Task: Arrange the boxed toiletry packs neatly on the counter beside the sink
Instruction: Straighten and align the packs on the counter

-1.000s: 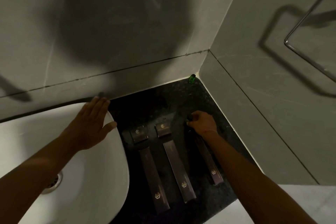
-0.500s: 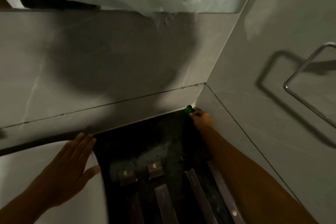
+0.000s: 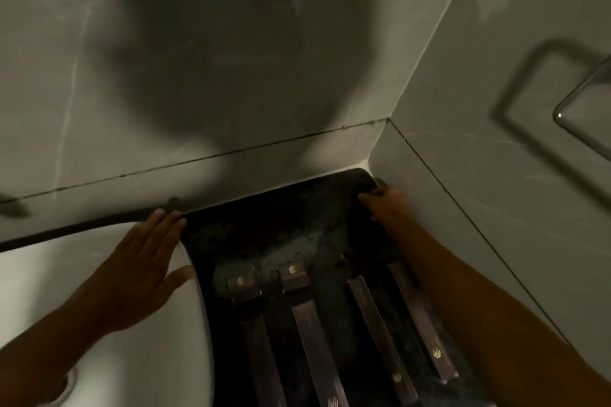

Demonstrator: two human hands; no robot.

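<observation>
A dark speckled table point(image 3: 297, 235) fills the corner between a white sink point(image 3: 158, 340) on the left and a grey tiled wall point(image 3: 479, 175) on the right. Four long, narrow dark boxes lie on it side by side, running from near to far and roughly parallel. The left box point(image 3: 261, 360) and the second box point(image 3: 314, 347) each have a small square box at their far end: one small box point(image 3: 244, 284) for the left, another small box point(image 3: 293, 276) for the second, both with a pale round emblem on top. The third box point(image 3: 380, 337) and the right box point(image 3: 423, 324) lie close together, each with a gold logo near its near end; the right one runs just beside the right forearm, which covers part of it.

The left hand point(image 3: 145, 261) lies flat on the far rim of the sink, fingers together and straight, thumb spread out to the right, its fingertips at the edge where the sink meets the table. It holds nothing. The right hand point(image 3: 385, 205) is in the far right corner of the table, against the wall, fingers curled downward and close together; whether it pinches anything cannot be told, since the spot is dark and blurred. A metal rail point(image 3: 582, 116) hangs on the right wall, casting a shadow. A sink drain point(image 3: 62, 387) shows at the near left edge.
</observation>
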